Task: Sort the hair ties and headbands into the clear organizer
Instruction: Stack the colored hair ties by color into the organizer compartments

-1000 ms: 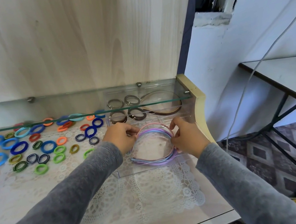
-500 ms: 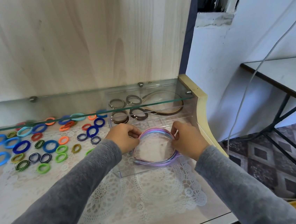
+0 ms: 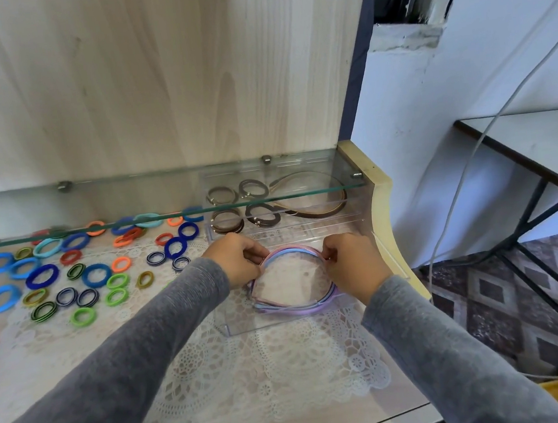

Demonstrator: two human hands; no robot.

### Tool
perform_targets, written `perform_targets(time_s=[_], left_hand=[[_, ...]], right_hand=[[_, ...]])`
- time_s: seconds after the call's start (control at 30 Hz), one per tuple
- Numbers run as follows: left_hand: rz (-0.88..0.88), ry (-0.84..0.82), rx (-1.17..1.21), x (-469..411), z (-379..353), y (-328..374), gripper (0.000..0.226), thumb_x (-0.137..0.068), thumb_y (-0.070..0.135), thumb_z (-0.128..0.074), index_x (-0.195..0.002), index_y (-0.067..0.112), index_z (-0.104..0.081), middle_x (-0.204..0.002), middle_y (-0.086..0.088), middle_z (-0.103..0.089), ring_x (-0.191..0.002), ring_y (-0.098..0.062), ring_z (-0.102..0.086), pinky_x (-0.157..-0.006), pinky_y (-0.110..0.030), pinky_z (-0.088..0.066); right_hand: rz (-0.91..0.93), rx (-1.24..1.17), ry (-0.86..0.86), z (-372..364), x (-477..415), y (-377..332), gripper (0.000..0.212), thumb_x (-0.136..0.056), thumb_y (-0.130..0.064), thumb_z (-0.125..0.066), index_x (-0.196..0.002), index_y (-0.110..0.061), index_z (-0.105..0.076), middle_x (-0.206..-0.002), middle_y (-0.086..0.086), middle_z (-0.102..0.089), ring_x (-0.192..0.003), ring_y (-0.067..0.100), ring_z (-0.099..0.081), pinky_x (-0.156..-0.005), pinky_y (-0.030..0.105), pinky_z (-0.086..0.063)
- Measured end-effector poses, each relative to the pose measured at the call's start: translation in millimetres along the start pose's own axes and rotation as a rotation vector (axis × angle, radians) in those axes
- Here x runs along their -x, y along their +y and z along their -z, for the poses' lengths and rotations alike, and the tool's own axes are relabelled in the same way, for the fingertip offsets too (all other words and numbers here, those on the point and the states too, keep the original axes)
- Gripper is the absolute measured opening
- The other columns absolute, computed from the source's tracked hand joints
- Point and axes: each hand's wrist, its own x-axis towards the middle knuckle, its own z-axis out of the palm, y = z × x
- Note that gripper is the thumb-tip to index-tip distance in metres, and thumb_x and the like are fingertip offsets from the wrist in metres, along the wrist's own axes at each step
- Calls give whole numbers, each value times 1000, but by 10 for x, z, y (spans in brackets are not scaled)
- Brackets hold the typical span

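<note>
A clear organizer (image 3: 235,329) lies on the lace mat at the right of the shelf. In its near compartment sits a stack of pastel headbands (image 3: 294,308), pink, blue and lilac. My left hand (image 3: 238,262) pinches the stack's left side and my right hand (image 3: 352,265) pinches its right side. Brown hair ties (image 3: 225,222) and a brown headband (image 3: 322,210) lie in the far compartments. Several loose hair ties (image 3: 95,275), blue, green, orange and striped, are spread over the shelf to the left.
A glass shelf (image 3: 168,216) juts out above the back of the work surface, over the far compartments. A wooden panel rises behind. The lace mat (image 3: 253,369) covers the surface. The shelf's curved right edge (image 3: 387,206) borders a drop to a patterned floor.
Both hands have pressed the headband stack lower into the near compartment, drawing its sides slightly closer. The loose ties have not moved.
</note>
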Motion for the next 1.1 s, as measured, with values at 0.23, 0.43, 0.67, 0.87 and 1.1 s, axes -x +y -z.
perform_targets(time_s=[0.23, 0.43, 0.67, 0.87, 1.1], left_hand=[[-19, 6, -59, -3, 6, 19, 31, -83, 8, -64, -108, 25, -71, -102, 8, -71, -92, -5, -63, -84, -23, -53], [-33, 2, -97, 6, 31, 9, 30, -84, 11, -65, -107, 29, -72, -103, 11, -70, -94, -6, -62, -80, -20, -49], [-95, -9, -313, 22, -14, 0, 32, -89, 17, -63, -121, 24, -65, -115, 4, -67, -95, -10, -59, -86, -18, -42], [-189, 52, -527, 70, -104, -31, 41, -93, 17, -55, -134, 22, -53, -127, -7, -55, -117, -23, -49, -99, -31, -40], [-191, 8, -555, 127, -129, -31, 51, -96, 27, -51, -144, 20, -38, -140, -2, -41, -126, -21, -41, -105, -32, -35]], right_hand=[[14, 0, 14, 21, 14, -3, 17, -83, -3, -54, -86, -14, -66, -89, 6, -66, -84, 23, -57, -72, 23, -43], [21, 21, 15, 36, 27, -14, 25, -84, -2, -53, -98, -15, -69, -94, 5, -67, -86, 21, -59, -77, 24, -46], [28, 54, -3, 37, 17, -20, 21, -85, -3, -53, -94, -14, -70, -94, 7, -66, -85, 21, -58, -80, 28, -50], [6, -7, -19, 44, 7, 3, 19, -86, -5, -56, -94, -16, -69, -92, 4, -66, -85, 19, -57, -79, 27, -49], [-47, -131, -45, 103, -8, 64, 27, -84, -1, -50, -96, -17, -70, -83, -1, -63, -77, 15, -56, -78, 30, -52]])
